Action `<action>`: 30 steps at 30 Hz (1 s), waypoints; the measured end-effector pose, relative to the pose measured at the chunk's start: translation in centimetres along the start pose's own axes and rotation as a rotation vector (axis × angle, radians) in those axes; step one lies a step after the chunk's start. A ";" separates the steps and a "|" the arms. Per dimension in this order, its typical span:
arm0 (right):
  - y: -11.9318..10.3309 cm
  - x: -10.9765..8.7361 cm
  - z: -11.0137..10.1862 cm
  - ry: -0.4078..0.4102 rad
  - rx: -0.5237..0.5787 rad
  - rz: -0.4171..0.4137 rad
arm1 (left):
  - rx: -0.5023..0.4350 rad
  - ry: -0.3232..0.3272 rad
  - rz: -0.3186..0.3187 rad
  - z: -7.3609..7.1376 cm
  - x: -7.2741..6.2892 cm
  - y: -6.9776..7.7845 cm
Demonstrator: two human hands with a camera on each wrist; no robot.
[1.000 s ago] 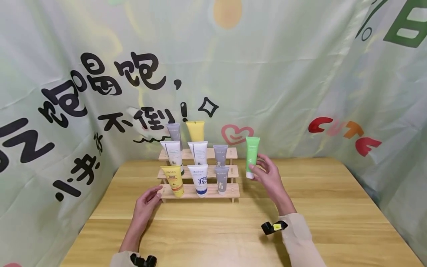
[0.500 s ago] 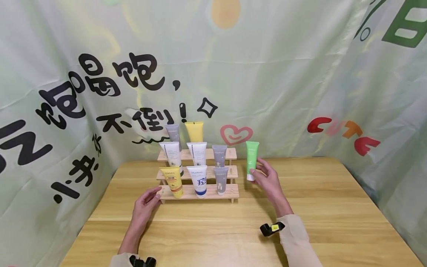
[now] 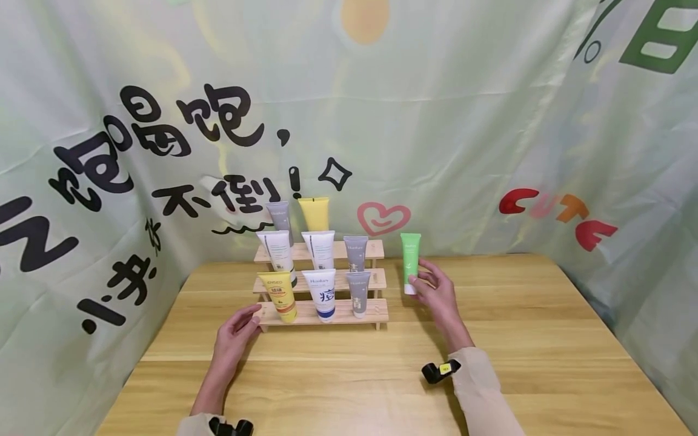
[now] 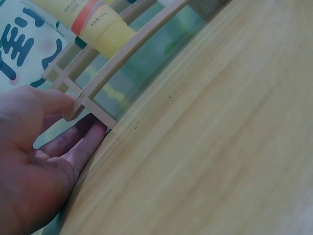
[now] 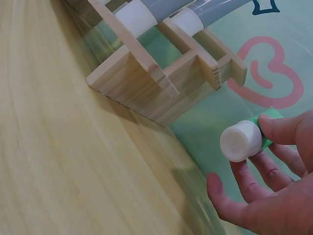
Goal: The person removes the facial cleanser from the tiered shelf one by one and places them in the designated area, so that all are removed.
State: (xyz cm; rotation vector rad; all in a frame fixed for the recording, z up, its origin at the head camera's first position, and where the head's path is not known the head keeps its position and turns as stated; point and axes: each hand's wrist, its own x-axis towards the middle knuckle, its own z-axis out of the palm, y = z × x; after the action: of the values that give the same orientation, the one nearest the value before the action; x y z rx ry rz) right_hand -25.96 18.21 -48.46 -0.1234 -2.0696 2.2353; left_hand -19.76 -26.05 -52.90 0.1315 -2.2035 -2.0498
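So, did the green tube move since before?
Yes, in the head view the green tube moved down a little: against the pink heart, its top dropped from about middle height to near the bottom tip.

Right sleeve [image 3: 482,390], long, plain pale beige cloth, worn with a compact black wrist camera [image 3: 432,373] bearing a small yellow label [image 3: 446,368], its print too small to read; left sleeve [image 3: 192,426], matching beige, partly in view, with a second black camera [image 3: 242,427], rounded at one end.
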 end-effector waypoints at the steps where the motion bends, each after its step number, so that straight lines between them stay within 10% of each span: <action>1: 0.1 0.0 0.1 0.002 -0.006 0.004 | -0.002 -0.002 0.004 0.0 -0.1 0.0; 17: 1.2 0.2 -0.2 0.040 -0.093 0.046 | -0.020 0.001 0.002 0.0 0.2 0.0; 30: 1.4 -0.1 0.1 0.054 -0.397 -0.019 | -0.019 0.004 -0.008 0.0 0.2 0.0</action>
State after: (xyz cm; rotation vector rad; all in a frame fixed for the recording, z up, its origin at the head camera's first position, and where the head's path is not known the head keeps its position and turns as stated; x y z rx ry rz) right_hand -25.89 18.02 -49.80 -0.1870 -2.4420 1.7603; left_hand -19.99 -26.10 -52.91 0.1427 -2.1839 -2.0719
